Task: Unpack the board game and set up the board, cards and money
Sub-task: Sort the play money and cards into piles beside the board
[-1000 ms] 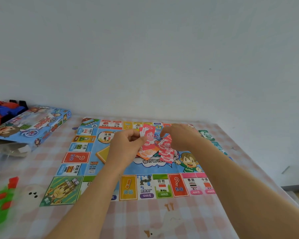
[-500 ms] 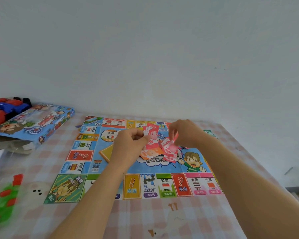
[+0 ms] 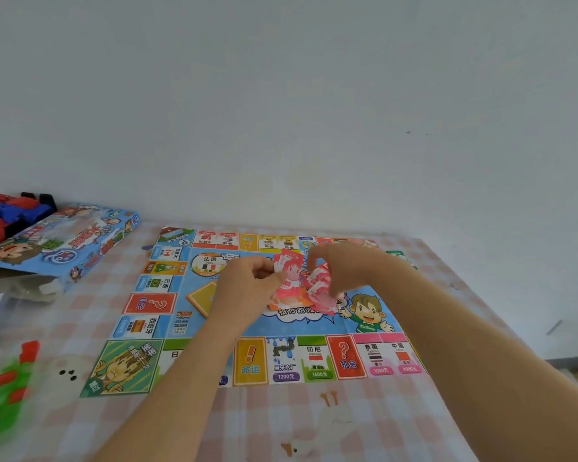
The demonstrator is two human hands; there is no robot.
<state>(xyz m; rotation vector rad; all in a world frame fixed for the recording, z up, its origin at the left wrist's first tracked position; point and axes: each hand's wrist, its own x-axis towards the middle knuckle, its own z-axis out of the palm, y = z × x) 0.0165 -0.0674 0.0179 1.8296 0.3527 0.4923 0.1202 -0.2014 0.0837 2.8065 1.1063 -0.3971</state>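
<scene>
Where the checked tabletop [image 3: 314, 425] carries the unfolded game board [image 3: 214, 328], both hands meet above its middle, the game box [image 3: 64, 245] lying well off to their left. The left hand [image 3: 247, 288] pinches a fan of pink play money [image 3: 289, 278]; the right hand's [image 3: 344, 268] grip clasps more crumpled pink notes [image 3: 321, 288] just beside it.

"1200元", "1600元" on board [image 3: 281, 328]

Your left hand [image 3: 247, 288] and right hand [image 3: 344, 268] meet out front, fingers pinched, both forearms extended and converging.
</scene>
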